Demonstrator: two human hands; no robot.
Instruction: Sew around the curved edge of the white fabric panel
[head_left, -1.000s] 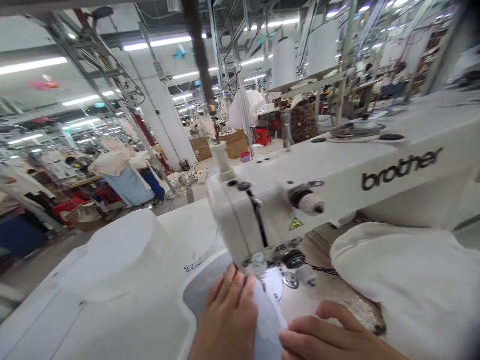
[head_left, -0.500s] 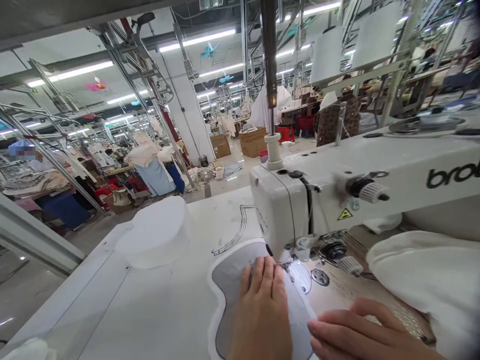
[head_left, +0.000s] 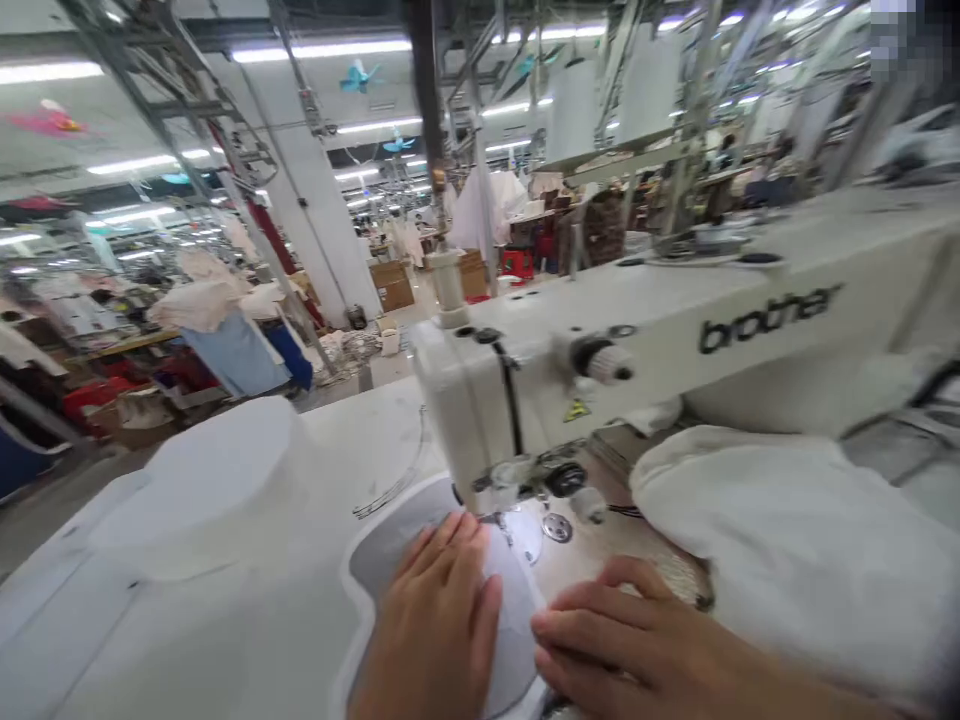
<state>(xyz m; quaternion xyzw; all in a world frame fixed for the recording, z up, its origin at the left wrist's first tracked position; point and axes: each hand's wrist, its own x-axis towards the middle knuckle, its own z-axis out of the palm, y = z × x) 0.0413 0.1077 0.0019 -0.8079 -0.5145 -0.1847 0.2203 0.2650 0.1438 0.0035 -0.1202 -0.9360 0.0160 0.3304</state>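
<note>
My left hand [head_left: 439, 625] lies flat, fingers together, on a grey fabric piece [head_left: 390, 555] with a white edge, its fingertips just in front of the presser foot [head_left: 499, 515] of a white Brother sewing machine [head_left: 675, 330]. My right hand [head_left: 637, 645] rests palm down beside it, fingers pointing left and touching the fabric's right edge on the machine bed. Neither hand grips anything.
A bundle of white cloth [head_left: 795, 545] is piled on the bed to the right, under the machine arm. A round white stack [head_left: 202, 490] sits on the white table [head_left: 187, 640] to the left. Beyond are a factory floor, racks, cardboard boxes and other workstations.
The view has swung about; now the machine sits further left. My right hand has slid up and left, closer to my left hand. Both hands stay on the fabric.
</note>
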